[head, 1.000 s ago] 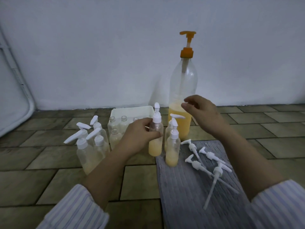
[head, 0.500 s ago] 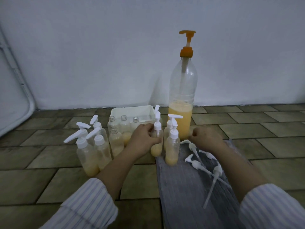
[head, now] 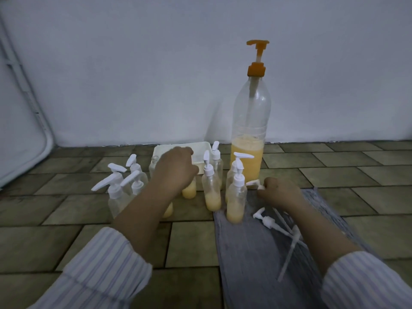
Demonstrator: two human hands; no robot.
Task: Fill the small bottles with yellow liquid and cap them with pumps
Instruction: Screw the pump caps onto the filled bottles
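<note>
Here, seen from the head camera, the left hand reaches over a cluster of uncapped small bottles just in front of the white tray, its fingers curled down around the top of one small bottle that holds yellow liquid at its base. The right hand rests on the grey cloth, its fingers closed around a white pump whose nozzle sticks out to the left. Two more loose pumps lie on the cloth just beside that hand, their long tubes pointing toward the person. Between the hands stand four capped bottles, each partly filled with yellow liquid; the nearest stands on the cloth's edge. To the left, on the tiled floor, another group of capped bottles stands close together. The big bottle with an orange pump top stands upright by the wall, behind the capped bottles, roughly a third full of yellow liquid. Striped sleeves cover both forearms.
</note>
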